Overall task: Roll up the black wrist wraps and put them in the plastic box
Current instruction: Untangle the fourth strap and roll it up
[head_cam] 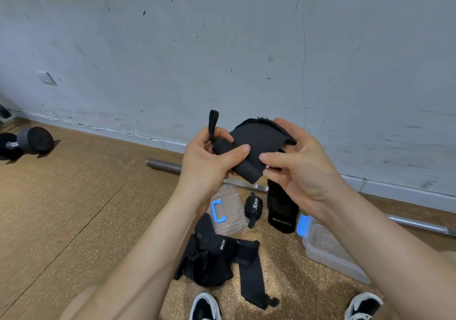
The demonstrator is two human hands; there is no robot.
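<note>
Head view: a grey wall [222, 35] fills the area beyond both of my hands, and a cork-brown floor [74, 208] lies below them. A steel bar [164, 165] lies on the floor along the wall and passes below my hands. The plastic box [318, 253] stands open on the floor under my right forearm, with a blue latch on its near end. A heap of loose wraps [209, 263] lies below my left forearm. The clear lid [232, 218], with a blue handle, lies directly under my left hand. A dumbbell [32, 140] rests far out to the left of my left hand.

My left hand [207, 161] and right hand [298, 164] hold one black wrist wrap [256, 144] between them, above the floor. The left thumb and fingers pinch its rolled end. The right thumb and fingers pinch the flat section beside the roll. Its free tail hangs below my right hand down to the floor. One rolled wrap [253, 207] lies between the lid and that tail. The thumb loop [213, 119] sticks up above my left hand.
</note>
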